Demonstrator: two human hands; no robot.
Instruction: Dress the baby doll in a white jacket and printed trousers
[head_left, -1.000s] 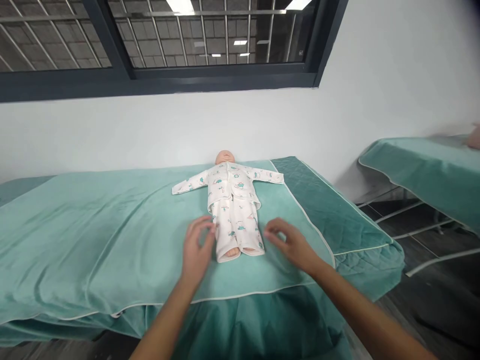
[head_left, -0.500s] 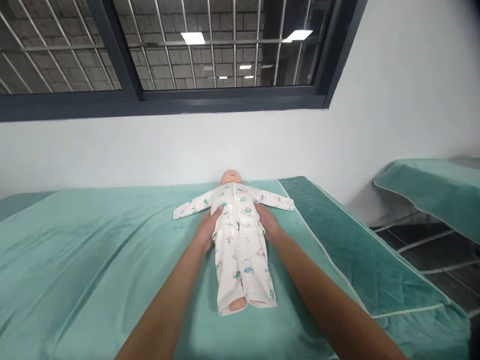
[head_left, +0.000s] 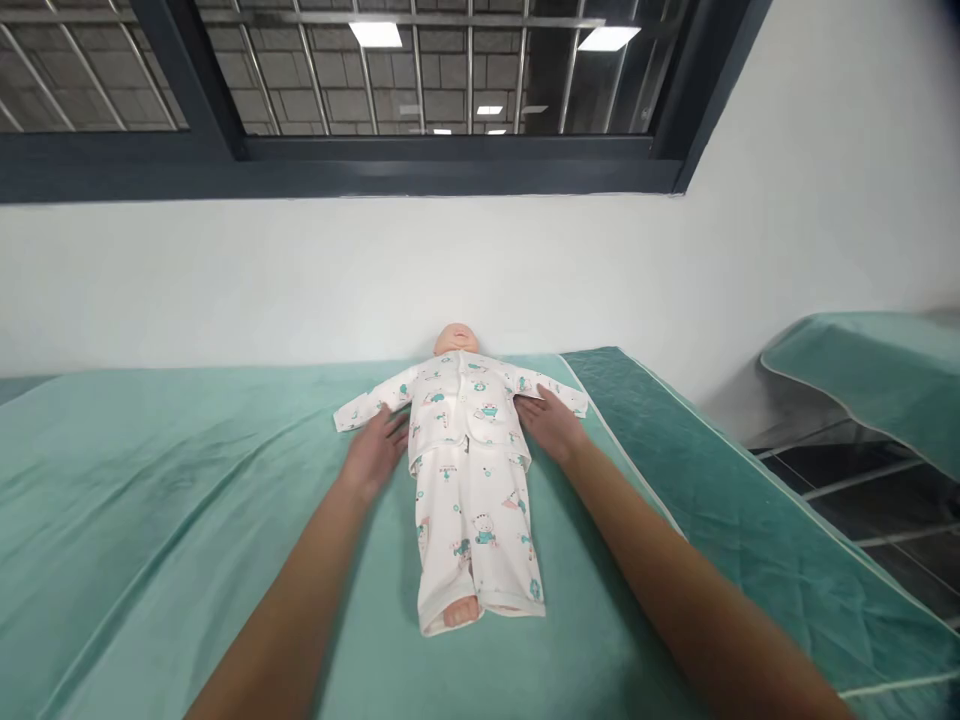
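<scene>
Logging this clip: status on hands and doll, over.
Left hand, right hand: open, flanking doll, by its sleeves. Doll lies face-up on green cover. Nothing seen in the way.

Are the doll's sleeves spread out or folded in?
Spread out: both sleeves of the printed top extend outward, one to each side of the dressed doll, neither crossing its chest.
</scene>
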